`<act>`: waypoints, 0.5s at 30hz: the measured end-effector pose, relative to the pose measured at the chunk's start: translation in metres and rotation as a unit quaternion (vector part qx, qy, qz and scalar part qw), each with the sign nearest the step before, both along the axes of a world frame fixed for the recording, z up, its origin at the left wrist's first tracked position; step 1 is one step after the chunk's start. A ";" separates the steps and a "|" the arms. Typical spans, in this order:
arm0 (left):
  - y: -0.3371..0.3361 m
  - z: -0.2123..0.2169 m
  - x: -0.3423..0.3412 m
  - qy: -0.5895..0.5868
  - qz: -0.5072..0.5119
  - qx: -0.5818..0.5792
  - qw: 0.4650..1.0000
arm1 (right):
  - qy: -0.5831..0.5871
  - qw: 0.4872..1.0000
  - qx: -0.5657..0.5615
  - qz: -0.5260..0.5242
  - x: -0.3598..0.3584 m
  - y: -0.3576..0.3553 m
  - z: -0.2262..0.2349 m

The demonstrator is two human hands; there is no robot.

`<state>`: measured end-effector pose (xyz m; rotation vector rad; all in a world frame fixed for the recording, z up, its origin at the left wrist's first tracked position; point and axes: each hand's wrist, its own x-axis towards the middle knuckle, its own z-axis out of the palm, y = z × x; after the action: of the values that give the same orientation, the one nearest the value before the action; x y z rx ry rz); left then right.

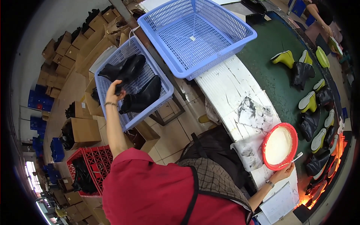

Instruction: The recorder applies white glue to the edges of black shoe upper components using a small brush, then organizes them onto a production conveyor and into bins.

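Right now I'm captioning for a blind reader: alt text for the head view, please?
A person's left hand grasps a black boot in a blue basket, while the right hand holds a brush at a red bowl beside a shoe conveyor.

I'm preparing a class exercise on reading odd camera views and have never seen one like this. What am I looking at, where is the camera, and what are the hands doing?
One fisheye camera on a person's head looks down, so straight edges bend. No machine: two bare hands. The left hand reaches into a pale blue basket and grips a black boot; a second boot lies beside it. The right hand holds a white brush by a red bowl of white paste on a white bench. Black and yellow shoe parts lie on the green belt.
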<state>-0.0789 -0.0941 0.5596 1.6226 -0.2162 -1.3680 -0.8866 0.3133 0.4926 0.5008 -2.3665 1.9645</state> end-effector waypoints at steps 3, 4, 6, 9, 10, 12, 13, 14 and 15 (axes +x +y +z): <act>0.054 0.078 -0.019 -0.195 -0.120 -0.025 0.973 | 0.006 0.999 0.028 0.016 -0.002 0.001 -0.004; 0.064 0.102 -0.053 -0.288 -0.115 -0.051 0.949 | 0.009 0.999 0.033 -0.001 -0.001 0.007 -0.003; 0.105 0.172 -0.115 -0.367 -0.170 -0.128 0.906 | -0.012 0.998 0.058 -0.009 0.002 0.010 0.001; 0.151 0.241 -0.148 -0.418 -0.233 -0.214 0.851 | 0.036 0.998 0.050 -0.010 0.009 -0.009 0.001; 0.158 0.244 -0.160 -0.389 -0.227 -0.260 0.854 | 0.071 0.996 0.044 -0.015 0.009 -0.013 0.000; 0.156 0.251 -0.177 -0.359 -0.323 -0.302 0.822 | 0.066 0.997 0.045 -0.008 0.013 -0.016 0.006; 0.148 0.239 -0.208 -0.309 -0.330 -0.371 0.811 | 0.063 0.997 0.042 -0.008 0.011 -0.014 0.005; 0.135 0.220 -0.244 -0.250 -0.340 -0.438 0.794 | 0.061 0.997 0.041 -0.015 0.011 -0.008 0.005; 0.124 0.207 -0.272 -0.303 -0.383 -0.414 0.768 | 0.043 0.998 0.040 -0.010 0.010 -0.006 0.010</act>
<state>-0.3507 0.0302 0.7666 1.1296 -1.7719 -0.9546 -0.8762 0.3072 0.5021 0.5515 -2.3953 1.8087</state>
